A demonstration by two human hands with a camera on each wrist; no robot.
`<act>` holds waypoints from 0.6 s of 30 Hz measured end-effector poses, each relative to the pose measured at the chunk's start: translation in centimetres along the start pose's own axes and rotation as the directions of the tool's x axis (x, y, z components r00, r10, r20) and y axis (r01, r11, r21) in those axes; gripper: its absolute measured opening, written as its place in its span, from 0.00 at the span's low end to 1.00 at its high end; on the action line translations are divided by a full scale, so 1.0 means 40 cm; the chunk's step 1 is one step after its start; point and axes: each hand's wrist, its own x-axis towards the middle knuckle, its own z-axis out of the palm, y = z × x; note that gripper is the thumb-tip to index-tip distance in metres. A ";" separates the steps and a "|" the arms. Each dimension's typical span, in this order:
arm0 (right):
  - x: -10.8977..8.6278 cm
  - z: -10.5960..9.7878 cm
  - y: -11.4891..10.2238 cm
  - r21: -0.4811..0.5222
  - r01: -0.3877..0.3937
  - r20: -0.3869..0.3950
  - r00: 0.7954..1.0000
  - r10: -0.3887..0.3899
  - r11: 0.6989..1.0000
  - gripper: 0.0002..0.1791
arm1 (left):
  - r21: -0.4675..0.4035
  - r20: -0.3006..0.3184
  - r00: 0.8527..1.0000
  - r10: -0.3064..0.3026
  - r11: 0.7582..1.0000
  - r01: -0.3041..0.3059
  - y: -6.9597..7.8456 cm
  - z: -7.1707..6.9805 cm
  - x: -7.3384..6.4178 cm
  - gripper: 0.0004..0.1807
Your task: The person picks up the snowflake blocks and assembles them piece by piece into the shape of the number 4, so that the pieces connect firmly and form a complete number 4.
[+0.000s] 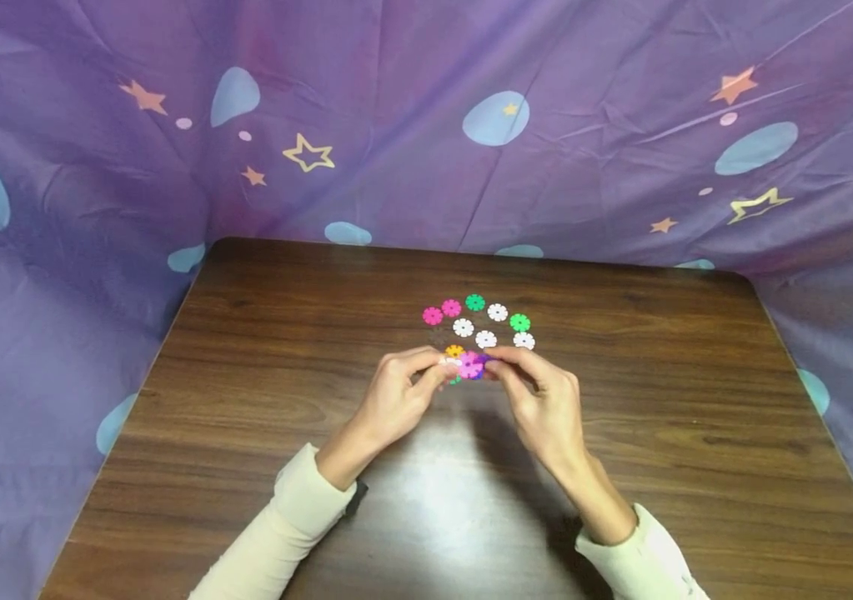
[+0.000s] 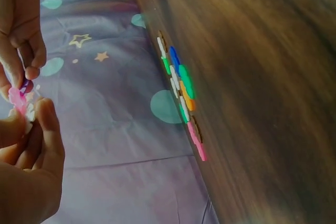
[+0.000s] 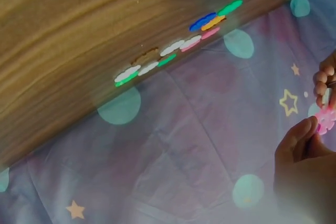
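Above the table, my left hand (image 1: 396, 396) and right hand (image 1: 546, 408) meet around a small cluster of notched plastic discs. A pink disc (image 1: 469, 365) faces up in its middle. The left thumb and fingers pinch the side with a white disc (image 2: 30, 113). On the other side, the right fingertips pinch a purple disc (image 1: 484, 359). How the discs are joined is partly hidden by fingers. In the right wrist view the pink disc (image 3: 325, 121) stands between both hands.
Loose notched discs lie just beyond the hands on the brown wooden table (image 1: 246, 375): pink (image 1: 432, 316), dark green (image 1: 474, 302), light green (image 1: 519, 322), orange (image 1: 454, 351) and several white (image 1: 485, 339). A blue disc (image 3: 202, 22) shows in the wrist views. Purple patterned cloth (image 1: 411, 125) hangs behind.
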 end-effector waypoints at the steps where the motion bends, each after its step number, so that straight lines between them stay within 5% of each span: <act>1: 0.004 -0.001 0.000 -0.004 0.006 0.009 1.000 -0.006 1.000 0.11 | 0.002 0.004 1.000 -0.010 1.000 0.010 0.001 -0.001 0.000 0.07; 8: 0.014 -0.009 0.000 0.015 0.026 0.081 0.996 -0.027 1.000 0.15 | -0.011 0.037 0.993 -0.115 0.993 0.115 0.009 -0.006 -0.003 0.13; 18: 0.004 -0.007 -0.004 0.047 -0.143 0.133 0.982 0.135 0.989 0.07 | -0.089 0.078 0.988 -0.130 0.987 0.137 0.014 0.005 0.009 0.15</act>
